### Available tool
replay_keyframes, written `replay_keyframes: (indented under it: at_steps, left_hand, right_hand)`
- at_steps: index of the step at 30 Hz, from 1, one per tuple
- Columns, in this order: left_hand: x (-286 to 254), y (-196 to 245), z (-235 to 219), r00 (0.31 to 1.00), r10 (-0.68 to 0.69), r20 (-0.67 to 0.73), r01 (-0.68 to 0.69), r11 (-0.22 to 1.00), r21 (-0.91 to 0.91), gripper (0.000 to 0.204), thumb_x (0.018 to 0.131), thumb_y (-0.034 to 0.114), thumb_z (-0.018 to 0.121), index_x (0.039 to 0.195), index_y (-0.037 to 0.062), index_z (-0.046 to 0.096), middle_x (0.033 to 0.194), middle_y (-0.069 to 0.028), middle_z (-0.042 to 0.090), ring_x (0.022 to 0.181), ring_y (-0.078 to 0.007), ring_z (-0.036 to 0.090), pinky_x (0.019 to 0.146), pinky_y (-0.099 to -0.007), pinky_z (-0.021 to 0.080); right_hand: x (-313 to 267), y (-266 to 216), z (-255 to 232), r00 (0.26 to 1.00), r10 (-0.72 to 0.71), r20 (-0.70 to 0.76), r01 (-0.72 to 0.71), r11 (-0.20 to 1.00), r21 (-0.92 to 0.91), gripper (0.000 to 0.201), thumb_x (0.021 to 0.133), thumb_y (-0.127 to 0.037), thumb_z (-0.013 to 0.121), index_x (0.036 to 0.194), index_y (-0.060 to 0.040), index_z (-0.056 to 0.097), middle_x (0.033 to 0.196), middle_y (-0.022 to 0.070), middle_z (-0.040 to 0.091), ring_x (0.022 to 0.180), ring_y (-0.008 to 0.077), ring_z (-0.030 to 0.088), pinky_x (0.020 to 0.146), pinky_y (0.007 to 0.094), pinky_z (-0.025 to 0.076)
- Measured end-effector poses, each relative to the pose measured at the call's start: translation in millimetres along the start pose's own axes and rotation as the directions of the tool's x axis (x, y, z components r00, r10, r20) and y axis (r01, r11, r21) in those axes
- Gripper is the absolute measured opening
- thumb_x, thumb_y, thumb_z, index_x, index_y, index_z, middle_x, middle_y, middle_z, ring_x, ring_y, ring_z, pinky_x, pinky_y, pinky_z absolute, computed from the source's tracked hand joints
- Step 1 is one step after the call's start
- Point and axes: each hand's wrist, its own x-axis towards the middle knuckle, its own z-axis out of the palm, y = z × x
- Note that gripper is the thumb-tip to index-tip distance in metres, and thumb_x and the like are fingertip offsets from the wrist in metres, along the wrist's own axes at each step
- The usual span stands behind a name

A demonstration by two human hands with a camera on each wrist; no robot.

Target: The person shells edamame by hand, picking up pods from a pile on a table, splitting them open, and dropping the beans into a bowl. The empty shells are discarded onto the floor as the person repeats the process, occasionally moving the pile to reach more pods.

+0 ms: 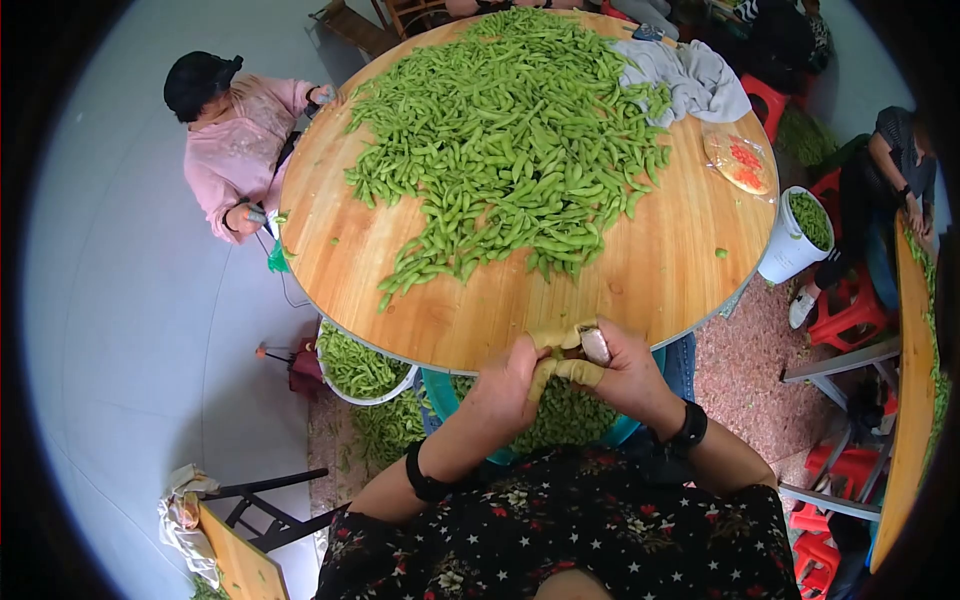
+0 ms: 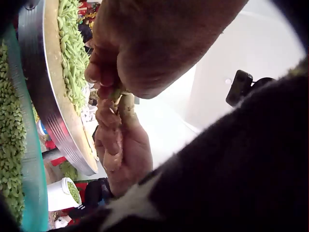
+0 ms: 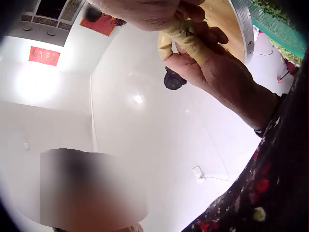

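Over the near edge of the round wooden table (image 1: 460, 335), my two hands meet at the fingertips. Yellowish wraps cover several fingers. Between the fingertips shows a bit of green pod (image 2: 116, 93), mostly hidden; my left hand (image 1: 508, 382) and my right hand (image 1: 632, 372) both pinch it. A silvery wrapped piece (image 1: 595, 346) sits at the right hand's fingers. Below the hands, a teal basin (image 1: 440, 393) holds loose green beans (image 2: 9, 140). A large heap of green soybean pods (image 1: 520, 140) covers much of the tabletop beyond.
A white bucket of pods (image 1: 385, 399) stands under the table's left edge, another white bucket (image 1: 785, 262) at the right. On the table lie a grey cloth (image 1: 705, 85) and a round bagged item with red print (image 1: 740, 162). A person in pink (image 1: 235, 150) is at the left.
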Motion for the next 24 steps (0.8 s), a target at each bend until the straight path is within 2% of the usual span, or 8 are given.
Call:
replay_keyframes:
  at_steps: [6, 12, 14, 16, 19, 21, 22, 24]
  left_hand:
    - [-6, 3, -1, 0.999, 0.034, 0.004, -0.033, 0.985, -0.169, 0.025, 0.089, 0.002, 0.057, 0.112, -0.0019, 0.049, 0.099, -0.0213, 0.061, 0.089, -0.0397, 0.062, 0.076, -0.0402, 0.05]
    - [-24, 2, -101, 0.847, -0.426, 0.319, 0.238, 0.838, 0.49, 0.02, 0.083, 0.007, 0.056, 0.102, 0.006, 0.062, 0.082, -0.019, 0.064, 0.08, -0.0379, 0.063, 0.07, -0.0451, 0.05]
    - [-7, -38, -117, 0.927, -0.359, 0.108, 0.205, 0.727, 0.656, 0.018, 0.084, 0.016, 0.059, 0.097, 0.0063, 0.068, 0.089, -0.0179, 0.067, 0.085, -0.0391, 0.063, 0.072, -0.0462, 0.049]
    - [37, -75, -121, 0.986, -0.143, -0.091, 0.168, 0.746, 0.644, 0.018, 0.083, 0.015, 0.06, 0.097, 0.0054, 0.067, 0.089, -0.0192, 0.066, 0.086, -0.0392, 0.062, 0.073, -0.0452, 0.049]
    - [105, -148, -116, 0.984, 0.083, -0.16, 0.036, 0.776, 0.63, 0.015, 0.081, 0.012, 0.061, 0.093, 0.0034, 0.066, 0.089, -0.0202, 0.065, 0.086, -0.0402, 0.061, 0.073, -0.0453, 0.049]
    - [134, -165, -113, 0.987, 0.161, 0.006, -0.136, 0.818, 0.559, 0.014, 0.078, 0.003, 0.058, 0.091, -0.0018, 0.059, 0.086, -0.0246, 0.063, 0.085, -0.0413, 0.061, 0.073, -0.0468, 0.05]
    - [139, -165, -112, 0.986, 0.169, 0.006, -0.144, 0.819, 0.555, 0.014, 0.078, 0.003, 0.058, 0.091, -0.0018, 0.059, 0.086, -0.0246, 0.063, 0.085, -0.0413, 0.061, 0.073, -0.0468, 0.05]
    - [145, -163, -108, 0.979, -0.158, 0.129, 0.039, 0.766, 0.642, 0.019, 0.078, 0.002, 0.059, 0.096, -0.0025, 0.056, 0.088, -0.0248, 0.063, 0.087, -0.0419, 0.061, 0.075, -0.0478, 0.049]
  right_hand:
    - [-1, 10, 6, 0.997, 0.053, 0.05, -0.05, 0.997, -0.051, 0.014, 0.085, -0.008, 0.066, 0.093, -0.0029, 0.056, 0.075, 0.0048, 0.06, 0.07, 0.0113, 0.059, 0.062, 0.0293, 0.048]
    - [-5, 23, -12, 0.89, -0.114, 0.442, 0.261, 0.921, -0.288, 0.013, 0.087, -0.014, 0.057, 0.092, -0.0021, 0.054, 0.072, 0.0119, 0.054, 0.065, 0.0221, 0.059, 0.06, 0.036, 0.045]
    - [-9, 22, -12, 0.825, -0.133, 0.549, 0.353, 0.88, -0.317, 0.015, 0.089, -0.017, 0.054, 0.092, -0.002, 0.054, 0.074, 0.0133, 0.054, 0.066, 0.0252, 0.059, 0.062, 0.0376, 0.045]
    - [-11, 13, -9, 0.812, 0.162, 0.561, 0.07, 0.927, -0.368, 0.019, 0.092, -0.02, 0.05, 0.093, -0.001, 0.054, 0.083, 0.0153, 0.058, 0.074, 0.0294, 0.061, 0.069, 0.0397, 0.046]
    - [-6, -15, -3, 0.753, 0.437, 0.492, -0.217, 0.871, -0.441, 0.021, 0.094, -0.019, 0.048, 0.097, 0.0004, 0.054, 0.089, 0.0165, 0.059, 0.072, 0.0283, 0.063, 0.07, 0.0394, 0.048]
    - [-10, -2, -4, 0.832, 0.263, 0.488, -0.05, 0.913, -0.406, 0.023, 0.095, -0.02, 0.047, 0.101, 0.0006, 0.054, 0.086, 0.0159, 0.06, 0.068, 0.0269, 0.063, 0.069, 0.0385, 0.048]
    - [-12, 3, -6, 0.868, 0.08, 0.489, 0.121, 0.923, -0.366, 0.025, 0.096, -0.021, 0.047, 0.104, 0.0007, 0.055, 0.083, 0.0154, 0.06, 0.063, 0.0255, 0.063, 0.067, 0.0376, 0.049]
    - [-16, -2, -12, 0.869, 0.191, 0.456, -0.016, 0.933, -0.359, 0.026, 0.097, -0.022, 0.046, 0.107, 0.0008, 0.055, 0.08, 0.0142, 0.06, 0.059, 0.0236, 0.062, 0.064, 0.0367, 0.049]
